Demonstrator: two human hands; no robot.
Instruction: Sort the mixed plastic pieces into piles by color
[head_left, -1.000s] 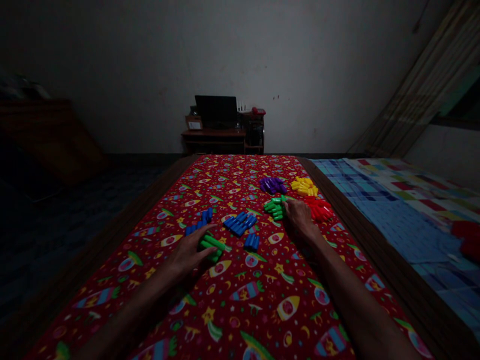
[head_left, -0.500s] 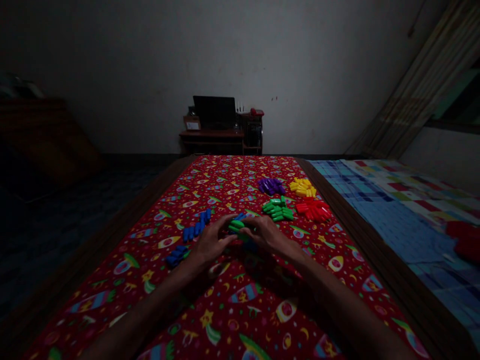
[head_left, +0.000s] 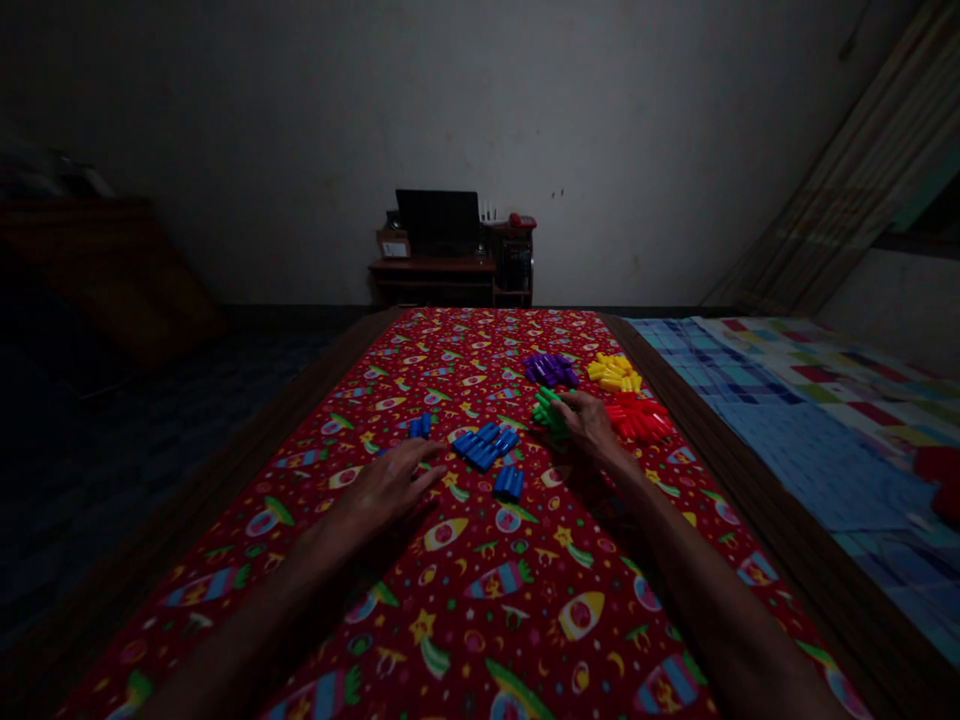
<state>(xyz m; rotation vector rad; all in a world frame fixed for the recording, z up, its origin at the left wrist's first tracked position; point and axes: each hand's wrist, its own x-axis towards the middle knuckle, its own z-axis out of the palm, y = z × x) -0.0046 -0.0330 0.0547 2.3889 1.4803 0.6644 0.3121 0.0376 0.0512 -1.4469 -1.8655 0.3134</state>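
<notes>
Touching a heap of green plastic pegs (head_left: 549,414) right of centre, the right hand (head_left: 592,425) curls narrow, though any grip cannot be told. The left hand (head_left: 390,485) lies open wide near blue plastic pegs (head_left: 420,426).

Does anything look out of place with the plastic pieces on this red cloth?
Yes: the blue plastic pegs stand out. They lie in separate small groups near the left hand, while the green pegs, purple pegs, yellow pegs and red pegs each sit in one pile.

A home bedroom: wooden bed frame (head_left: 780,520), small desk (head_left: 432,267).
</notes>
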